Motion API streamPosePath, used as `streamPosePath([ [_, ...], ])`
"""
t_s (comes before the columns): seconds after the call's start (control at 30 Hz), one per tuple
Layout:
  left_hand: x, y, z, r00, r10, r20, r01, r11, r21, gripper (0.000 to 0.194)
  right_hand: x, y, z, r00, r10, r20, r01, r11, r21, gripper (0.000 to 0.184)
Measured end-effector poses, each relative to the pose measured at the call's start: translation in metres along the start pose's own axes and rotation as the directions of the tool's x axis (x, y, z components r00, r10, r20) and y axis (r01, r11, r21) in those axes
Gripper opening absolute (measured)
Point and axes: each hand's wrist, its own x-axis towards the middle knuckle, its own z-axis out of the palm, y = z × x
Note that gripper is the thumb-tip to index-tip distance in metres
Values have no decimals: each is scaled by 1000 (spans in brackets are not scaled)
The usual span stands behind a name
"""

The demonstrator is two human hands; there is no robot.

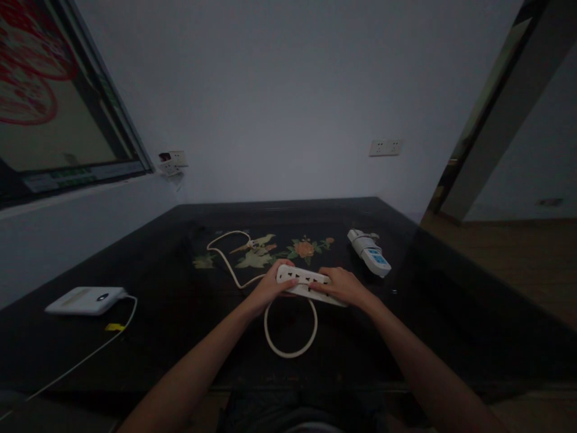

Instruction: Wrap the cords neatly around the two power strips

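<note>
Hold the strip (305, 277), likely light and rigid, at 9 and 3 o'clock, where left hand (270, 285) and right hand (345, 284) grip it; cord (291, 355) appears springy.

Window (67, 120) cropped left, forearms (198, 361) cropped below; distant fitting (550, 202) blurred

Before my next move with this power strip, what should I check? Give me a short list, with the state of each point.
1. Left hand on strip: ok.
2. Right hand on strip: ok.
3. Cord coiled neatly: not ok, it lies loose, with a loop on the near side.
4. Other strip apart from this one: ok, it lies to the right.
5. Other strip's cord wrapped around it: ok.
6. Strip undamaged underneath: cannot tell, underside hidden.
</note>
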Motion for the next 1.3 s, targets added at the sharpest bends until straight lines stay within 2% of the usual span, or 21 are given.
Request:
streamPosePath([
  [0.17,-1,2,0,1000,-18,-3,18,1000,4,52,-1,0,0,1000,-23,-4,23,1000,11,55],
  [0.53,1,-2,-2,1000,-26,8,26,1000,2,50,-2,-2,-1,999,11,-31,-12,1000,-23,55],
  [0.87,-2,0,-1,999,-26,24,26,1000,16,47,-3,-5,-1,997,22,-74,-29,996,-83,64],
  [1.3,1,-3,0,1000,-18,-11,18,1000,22,50,0,-2,0,997,28,-66,-33,997,-70,54],
])
